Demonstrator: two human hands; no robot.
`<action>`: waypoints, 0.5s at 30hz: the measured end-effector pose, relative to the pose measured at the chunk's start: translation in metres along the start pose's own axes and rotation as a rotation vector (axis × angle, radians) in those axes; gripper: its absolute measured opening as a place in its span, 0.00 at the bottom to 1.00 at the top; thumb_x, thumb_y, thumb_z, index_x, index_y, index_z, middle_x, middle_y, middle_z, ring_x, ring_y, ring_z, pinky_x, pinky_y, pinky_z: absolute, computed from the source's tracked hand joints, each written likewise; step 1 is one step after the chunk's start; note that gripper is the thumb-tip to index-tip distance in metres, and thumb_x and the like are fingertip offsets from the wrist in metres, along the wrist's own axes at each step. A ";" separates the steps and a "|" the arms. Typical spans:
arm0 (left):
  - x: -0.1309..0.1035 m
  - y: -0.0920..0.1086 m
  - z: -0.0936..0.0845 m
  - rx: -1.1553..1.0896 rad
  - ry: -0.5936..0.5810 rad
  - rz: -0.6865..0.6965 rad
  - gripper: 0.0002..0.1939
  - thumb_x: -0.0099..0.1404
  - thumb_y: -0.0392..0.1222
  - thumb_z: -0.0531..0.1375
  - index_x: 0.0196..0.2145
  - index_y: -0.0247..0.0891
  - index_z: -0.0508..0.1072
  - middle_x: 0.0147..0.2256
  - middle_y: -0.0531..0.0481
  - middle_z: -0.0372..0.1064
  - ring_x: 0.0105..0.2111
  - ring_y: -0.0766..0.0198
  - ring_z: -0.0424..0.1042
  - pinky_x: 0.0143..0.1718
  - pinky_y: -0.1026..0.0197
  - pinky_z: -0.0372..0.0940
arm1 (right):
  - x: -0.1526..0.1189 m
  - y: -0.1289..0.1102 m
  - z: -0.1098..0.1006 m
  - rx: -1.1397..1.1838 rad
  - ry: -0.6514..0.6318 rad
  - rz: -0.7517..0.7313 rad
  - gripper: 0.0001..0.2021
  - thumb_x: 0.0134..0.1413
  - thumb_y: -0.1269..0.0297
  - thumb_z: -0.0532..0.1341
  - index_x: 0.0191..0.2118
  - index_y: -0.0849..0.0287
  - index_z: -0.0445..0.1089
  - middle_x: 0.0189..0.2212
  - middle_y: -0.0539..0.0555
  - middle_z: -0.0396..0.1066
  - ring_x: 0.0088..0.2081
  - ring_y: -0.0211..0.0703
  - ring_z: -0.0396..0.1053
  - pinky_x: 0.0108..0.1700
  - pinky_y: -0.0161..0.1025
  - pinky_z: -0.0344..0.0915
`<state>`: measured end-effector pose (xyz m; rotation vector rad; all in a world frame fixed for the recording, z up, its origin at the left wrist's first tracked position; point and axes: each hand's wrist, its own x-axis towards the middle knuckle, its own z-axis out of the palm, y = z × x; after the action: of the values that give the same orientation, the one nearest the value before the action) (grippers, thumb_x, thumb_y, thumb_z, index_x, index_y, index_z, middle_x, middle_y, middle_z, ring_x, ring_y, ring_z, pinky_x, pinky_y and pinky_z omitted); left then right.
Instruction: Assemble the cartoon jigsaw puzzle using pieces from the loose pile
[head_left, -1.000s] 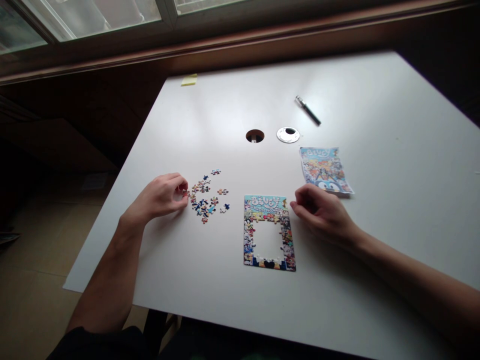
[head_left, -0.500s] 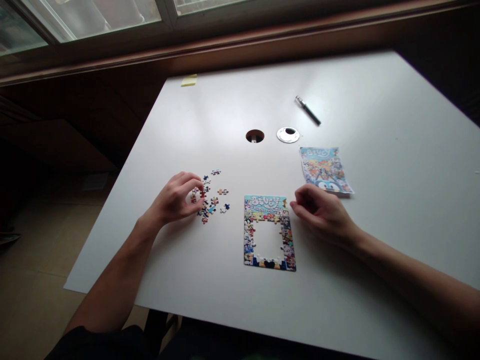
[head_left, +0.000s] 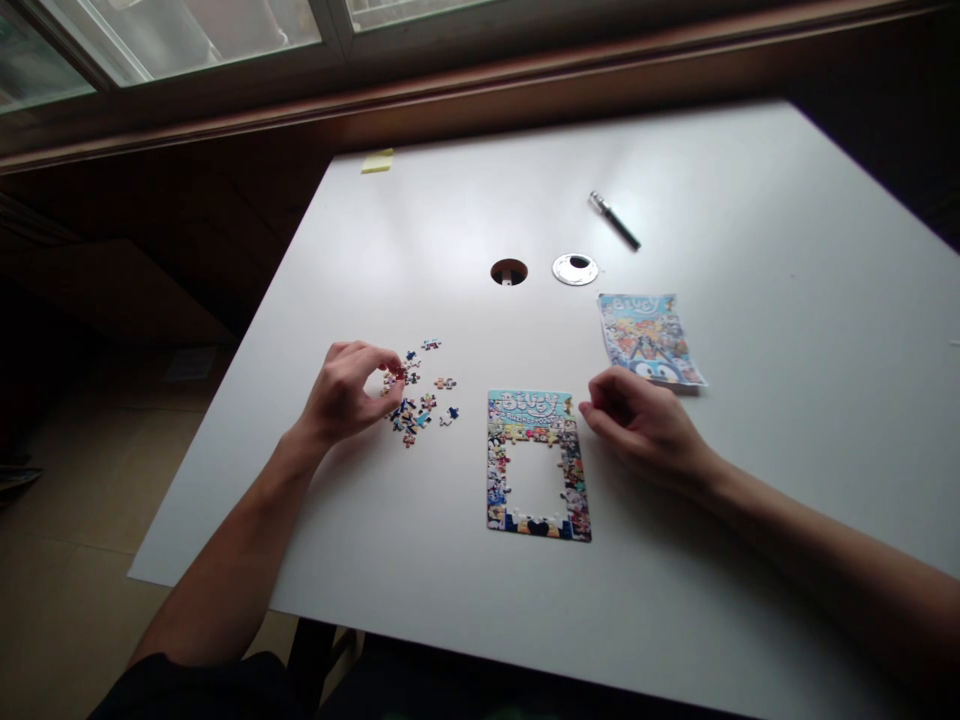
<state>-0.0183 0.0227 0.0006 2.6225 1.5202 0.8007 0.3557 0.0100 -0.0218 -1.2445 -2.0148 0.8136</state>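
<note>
My left hand [head_left: 350,392] is over the left edge of a pile of loose jigsaw pieces [head_left: 422,420]. Its thumb and forefinger curve towards each other with a gap between the tips, and no held piece shows. The hand hides part of the pile. To the right lies a partly assembled jigsaw puzzle [head_left: 498,500], its border and title strip filled around a bare white centre. Beside its upper right edge rests my right hand [head_left: 637,420], fingers curled closed, with nothing visible in them.
Behind my right hand lies a printed picture sheet [head_left: 649,335]. Farther back on the white table [head_left: 360,540] are a round hole [head_left: 509,272], its metal cover [head_left: 575,269] and a black pen-like object [head_left: 615,222]. A yellow sticky note [head_left: 377,161] is at the far left edge.
My left hand has drawn slightly left and its fingertips have shifted, uncovering a few more pieces. My right hand and the puzzle have stayed in place.
</note>
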 end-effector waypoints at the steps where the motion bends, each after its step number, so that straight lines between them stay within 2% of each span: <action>1: 0.000 -0.002 0.000 0.010 0.019 -0.015 0.05 0.60 0.36 0.61 0.37 0.39 0.72 0.33 0.52 0.74 0.35 0.62 0.73 0.49 0.55 0.60 | 0.000 0.000 0.000 0.000 0.000 0.003 0.07 0.58 0.65 0.60 0.32 0.55 0.59 0.23 0.46 0.57 0.24 0.36 0.54 0.26 0.36 0.54; 8: -0.001 -0.007 0.000 0.056 0.065 -0.026 0.10 0.62 0.35 0.58 0.41 0.41 0.75 0.36 0.52 0.76 0.38 0.60 0.74 0.46 0.56 0.61 | 0.000 0.001 0.001 0.005 -0.003 0.007 0.07 0.58 0.64 0.60 0.32 0.55 0.59 0.23 0.46 0.58 0.23 0.36 0.54 0.25 0.35 0.54; 12: 0.000 -0.008 -0.004 0.081 0.102 -0.053 0.07 0.62 0.36 0.59 0.39 0.40 0.75 0.32 0.52 0.75 0.35 0.61 0.74 0.45 0.56 0.61 | 0.000 0.001 0.001 0.004 0.001 0.009 0.07 0.58 0.64 0.60 0.32 0.56 0.59 0.23 0.46 0.58 0.23 0.36 0.54 0.25 0.35 0.54; 15: 0.001 -0.011 -0.008 0.110 0.187 -0.122 0.05 0.63 0.38 0.59 0.37 0.38 0.75 0.29 0.53 0.73 0.32 0.62 0.73 0.43 0.57 0.62 | 0.000 0.001 0.001 0.000 0.000 0.010 0.07 0.58 0.64 0.60 0.32 0.56 0.59 0.23 0.46 0.57 0.23 0.36 0.54 0.25 0.35 0.54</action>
<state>-0.0305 0.0279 0.0054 2.5600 1.8009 1.0041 0.3556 0.0105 -0.0234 -1.2552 -2.0101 0.8183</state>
